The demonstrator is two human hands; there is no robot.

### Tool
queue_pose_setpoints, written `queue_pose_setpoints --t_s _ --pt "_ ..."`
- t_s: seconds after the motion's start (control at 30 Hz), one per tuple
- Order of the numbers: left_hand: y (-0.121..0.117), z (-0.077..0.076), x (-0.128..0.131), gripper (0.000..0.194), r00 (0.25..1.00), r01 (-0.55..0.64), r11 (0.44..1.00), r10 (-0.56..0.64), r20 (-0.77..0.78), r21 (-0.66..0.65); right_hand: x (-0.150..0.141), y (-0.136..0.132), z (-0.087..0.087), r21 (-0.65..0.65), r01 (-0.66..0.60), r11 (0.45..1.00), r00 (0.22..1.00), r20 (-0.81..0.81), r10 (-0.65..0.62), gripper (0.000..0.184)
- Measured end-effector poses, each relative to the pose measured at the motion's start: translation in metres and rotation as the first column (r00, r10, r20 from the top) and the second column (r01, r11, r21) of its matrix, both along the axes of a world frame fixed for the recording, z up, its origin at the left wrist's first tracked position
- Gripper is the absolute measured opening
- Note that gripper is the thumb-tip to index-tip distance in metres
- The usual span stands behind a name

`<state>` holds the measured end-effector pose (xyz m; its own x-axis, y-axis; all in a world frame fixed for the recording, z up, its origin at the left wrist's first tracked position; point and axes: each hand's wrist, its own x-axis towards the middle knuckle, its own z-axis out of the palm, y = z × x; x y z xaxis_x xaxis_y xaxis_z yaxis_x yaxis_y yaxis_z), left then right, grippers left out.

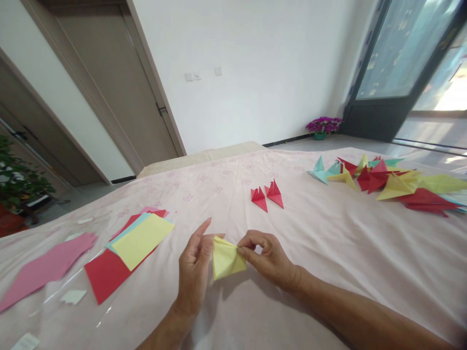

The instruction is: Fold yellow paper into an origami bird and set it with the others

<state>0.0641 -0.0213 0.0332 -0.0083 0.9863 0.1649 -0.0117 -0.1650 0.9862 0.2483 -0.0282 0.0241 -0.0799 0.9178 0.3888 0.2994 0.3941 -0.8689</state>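
Note:
Between my two hands is a piece of folded yellow paper [229, 260], raised a little over the cloth and casting a shadow. My left hand [196, 260] grips its left edge between thumb and fingers, with one finger pointing up and away. On the right edge, the thumb and index finger of my right hand [268, 257] pinch the paper near its upper corner. Beyond the hands, two red folded paper cranes [267, 195] sit side by side on the pale pink tablecloth [219, 189].
A stack of coloured paper sheets [144, 240] lies to the left, with pink sheets [47, 267] farther out. Several finished paper cranes [386, 180] are heaped at the right. Small white scraps [73, 296] lie at the lower left. Beyond the table stands a door [116, 73].

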Motion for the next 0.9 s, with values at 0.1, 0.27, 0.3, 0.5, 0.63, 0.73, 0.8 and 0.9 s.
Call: queue_pose_setpoints --t_s 0.1,0.27,0.3,0.5,0.63,0.73,0.8,0.9 --pt "-0.001 -0.005 0.008 0.056 0.979 0.026 0.998 -0.014 0.202 -0.056 0.002 0.007 -0.004 -0.104 0.168 0.980 0.976 -0.120 -0.180 0.017" --pt "-0.015 -0.015 0.021 0.047 0.989 0.084 0.949 -0.043 0.141 -0.304 0.005 0.010 0.000 -0.025 0.321 0.947 0.940 -0.117 -0.322 0.017" --pt "-0.019 -0.016 0.023 0.043 0.990 0.096 0.940 -0.055 0.134 -0.326 0.005 0.010 0.001 0.012 0.329 0.944 0.940 -0.098 -0.326 0.015" --pt "-0.033 -0.017 0.030 0.039 0.969 0.192 0.914 -0.120 0.214 -0.356 0.005 0.010 0.000 0.301 0.312 0.901 0.943 0.013 -0.331 0.010" --pt "-0.034 -0.009 0.031 0.051 0.953 0.207 0.941 -0.133 0.273 -0.267 0.004 0.004 0.003 0.477 0.154 0.866 0.943 0.190 -0.272 0.010" --pt "-0.034 -0.005 0.030 0.043 0.954 0.220 0.957 -0.170 0.247 -0.191 0.002 -0.003 0.005 0.556 0.045 0.830 0.909 0.322 -0.266 0.011" --pt "-0.033 -0.005 0.029 0.037 0.953 0.218 0.961 -0.172 0.248 -0.171 0.000 -0.006 0.006 0.595 -0.009 0.803 0.870 0.401 -0.287 0.011" --pt "-0.032 -0.009 0.028 0.033 0.940 0.200 0.965 -0.139 0.312 -0.171 -0.004 -0.007 0.008 0.626 -0.083 0.776 0.813 0.493 -0.310 0.011"
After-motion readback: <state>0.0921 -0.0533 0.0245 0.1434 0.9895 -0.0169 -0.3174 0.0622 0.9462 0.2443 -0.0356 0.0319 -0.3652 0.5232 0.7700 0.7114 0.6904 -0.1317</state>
